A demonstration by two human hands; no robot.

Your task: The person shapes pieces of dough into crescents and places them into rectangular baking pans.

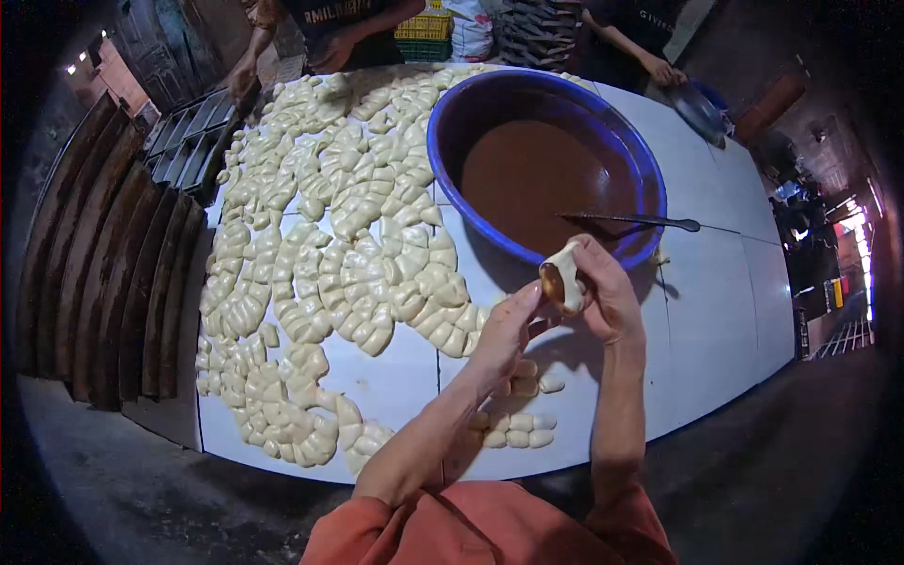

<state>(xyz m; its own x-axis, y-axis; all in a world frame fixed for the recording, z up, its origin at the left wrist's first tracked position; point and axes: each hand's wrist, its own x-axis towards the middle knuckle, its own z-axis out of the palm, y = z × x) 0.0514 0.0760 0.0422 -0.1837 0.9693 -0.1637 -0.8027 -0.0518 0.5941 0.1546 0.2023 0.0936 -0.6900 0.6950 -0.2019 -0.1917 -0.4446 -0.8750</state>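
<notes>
I hold a pale dough piece with brown filling showing in it. My right hand grips it from the right; my left hand pinches it from the lower left. Just beyond them, a large blue tub contains brown paste, with a dark long-handled utensil resting across its near right rim. Many pale dough lumps cover the left half of the white table. Several small pieces lie in rows near my forearms, partly hidden by them.
Curved dark wooden slats stand at the left beside metal trays. Two people work across the table, one hand at the back left, another near a dark round lid-like object. Stacked crates and a white sack stand behind.
</notes>
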